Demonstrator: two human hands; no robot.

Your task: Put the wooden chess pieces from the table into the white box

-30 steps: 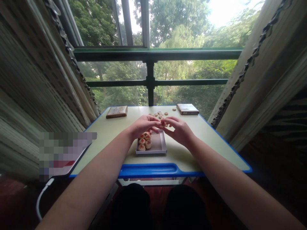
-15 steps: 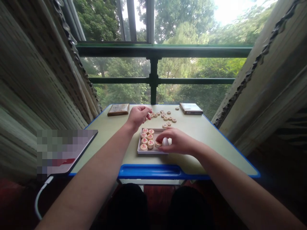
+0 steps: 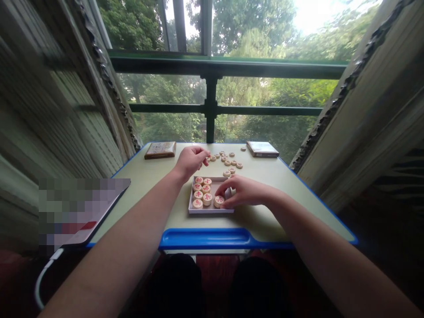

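Observation:
A shallow white box sits on the table in front of me. In its left part, round wooden Chinese chess pieces with red characters stand in two columns. One more red-marked piece lies apart from them, near the box's front edge. My right hand is over the box's right side; its thumb and fingers are spread around that piece, close to its edge. Beyond the box, my left hand hovers with curled fingers by the loose pieces; whatever is in them is hidden.
Several loose chess pieces are scattered on the pale table behind the box. A brown box stands at the back left, a flat pale case at the back right. A blurred-out device with a white cable is at left.
The piece under my right hand now rests lower in the box, its marked face showing. My right fingers have loosened and lifted a little. My left hand has barely moved.

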